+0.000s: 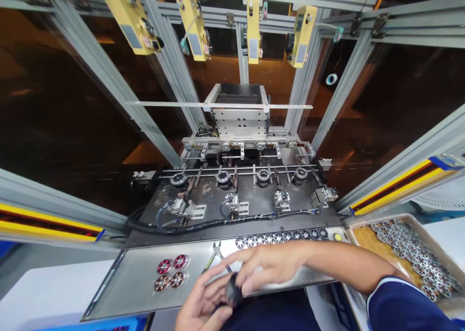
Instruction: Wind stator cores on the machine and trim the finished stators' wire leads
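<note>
My left hand [205, 299] is low in the middle of the view, its fingers curled round a dark round part [233, 291]. The part is tilted and blurred, so its details do not show. From the right, my right hand [271, 265] reaches across and grips the same part with fingers and thumb. Just beyond my hands lie cutting pliers [217, 249] on the metal tray [134, 292], jaws pointing away and handles partly hidden by my fingers. Left of them sit red-wound stators [180, 261] and copper-wound stators [177, 279].
Several bare stator cores [269, 239] form a row along the tray's back edge, near a yellow button [337, 236]. Behind stands a machine bed [210, 200] with several round fixtures [263, 177]. At right, a box [354, 246] holds many cores. Yellow light-curtain bars [395, 185] flank the machine.
</note>
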Available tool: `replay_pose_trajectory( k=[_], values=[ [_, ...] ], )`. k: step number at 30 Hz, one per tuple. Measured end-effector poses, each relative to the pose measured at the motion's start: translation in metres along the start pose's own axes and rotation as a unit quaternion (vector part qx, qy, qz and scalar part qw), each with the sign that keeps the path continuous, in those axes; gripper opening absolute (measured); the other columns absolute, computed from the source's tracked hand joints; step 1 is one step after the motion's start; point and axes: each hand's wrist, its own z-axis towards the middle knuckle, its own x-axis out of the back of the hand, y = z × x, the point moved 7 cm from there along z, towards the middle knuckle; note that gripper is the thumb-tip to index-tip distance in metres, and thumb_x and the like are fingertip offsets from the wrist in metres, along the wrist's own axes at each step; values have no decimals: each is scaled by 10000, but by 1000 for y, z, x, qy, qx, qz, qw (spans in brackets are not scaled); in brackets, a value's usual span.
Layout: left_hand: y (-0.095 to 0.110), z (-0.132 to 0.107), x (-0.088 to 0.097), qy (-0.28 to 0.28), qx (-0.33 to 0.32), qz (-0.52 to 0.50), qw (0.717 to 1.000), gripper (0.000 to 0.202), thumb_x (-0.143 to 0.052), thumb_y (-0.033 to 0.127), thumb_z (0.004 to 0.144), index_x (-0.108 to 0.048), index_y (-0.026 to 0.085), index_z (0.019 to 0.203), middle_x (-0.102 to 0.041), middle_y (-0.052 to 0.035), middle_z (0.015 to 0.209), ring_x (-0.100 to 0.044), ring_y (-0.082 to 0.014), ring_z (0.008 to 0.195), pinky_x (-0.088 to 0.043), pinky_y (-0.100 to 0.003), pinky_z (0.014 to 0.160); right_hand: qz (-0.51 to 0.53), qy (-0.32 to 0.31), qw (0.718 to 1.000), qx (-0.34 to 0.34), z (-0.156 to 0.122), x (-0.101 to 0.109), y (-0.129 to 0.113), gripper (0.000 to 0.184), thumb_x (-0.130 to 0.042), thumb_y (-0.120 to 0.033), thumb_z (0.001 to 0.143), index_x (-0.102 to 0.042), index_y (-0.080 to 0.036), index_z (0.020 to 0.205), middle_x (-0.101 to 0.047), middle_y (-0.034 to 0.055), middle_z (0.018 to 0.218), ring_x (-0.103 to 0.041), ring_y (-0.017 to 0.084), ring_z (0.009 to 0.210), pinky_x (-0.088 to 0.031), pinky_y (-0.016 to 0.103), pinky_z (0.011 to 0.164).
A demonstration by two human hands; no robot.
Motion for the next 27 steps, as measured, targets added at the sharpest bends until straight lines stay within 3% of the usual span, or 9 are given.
replay_pose_trajectory(
  k=[2,4,6,8,9,12,17,22,27],
  values=[
    [-10,10,-18,-53,-119,171,977,412,-559,341,944,-527,220,1337,-747,-142,1141,-752,-232,918,-617,-311,777,-123,31,989,-79,-4,51,14,192,-532,-203,988,-704,-119,969,-489,114,1505,-465,187,1392,-367,325,1156],
    [-29,17,-48,-134,-216,312,915,377,-563,265,942,-550,253,1319,-742,-118,1152,-744,-217,953,-604,-283,818,-288,89,931,-207,-11,119,39,272,-481,-256,1018,-724,-167,933,-502,55,1499,-470,189,1379,-373,378,1157],
    [-51,22,-78,-191,-254,362,876,381,-638,230,886,-613,306,1258,-739,-76,1153,-733,-232,991,-589,-295,864,-329,109,901,-261,-15,174,67,300,-472,-212,1015,-720,-125,870,-569,128,1411,-497,251,1345,-369,464,1150],
    [-70,27,-104,-223,-266,395,850,480,-699,178,820,-613,334,1266,-725,-66,1149,-733,-248,952,-596,-323,831,-355,115,881,-291,-18,212,99,170,-566,-223,977,-700,-122,1002,-579,133,1376,-516,279,1310,-392,522,1118],
    [-78,29,-115,-233,-269,415,837,549,-727,148,786,-596,332,1287,-715,-75,1139,-732,-257,921,-600,-340,799,-364,114,874,-301,-20,224,114,189,-600,-250,962,-675,-137,1092,-578,122,1369,-532,280,1285,-420,532,1090],
    [-95,32,-133,-242,-268,464,809,665,-798,94,702,-571,293,1295,-681,-110,1126,-715,-294,914,-594,-402,774,-383,98,861,-319,-26,239,153,322,-624,-313,951,-604,-177,1242,-569,103,1362,-574,268,1214,-488,514,1019],
    [-106,31,-133,-240,-271,493,792,473,-819,127,703,-620,216,1123,-662,-131,1110,-702,-314,922,-591,-437,754,-389,70,858,-328,-35,240,180,326,-611,-316,959,-595,-182,1256,-561,105,1368,-579,266,1202,-500,504,1004],
    [-106,32,-128,-218,-286,482,799,321,-812,131,712,-624,173,969,-699,-133,1074,-711,-306,864,-600,-456,731,-389,57,856,-336,-35,244,188,326,-609,-320,960,-595,-179,1254,-570,104,1353,-590,260,1183,-512,494,988],
    [-95,31,-117,-181,-303,435,828,159,-682,224,858,-624,207,1006,-741,-102,1045,-739,-274,857,-619,-423,747,-384,50,848,-363,-32,241,201,305,-606,-321,963,-607,-174,1229,-596,104,1310,-614,243,1133,-534,463,957]
  ],
)
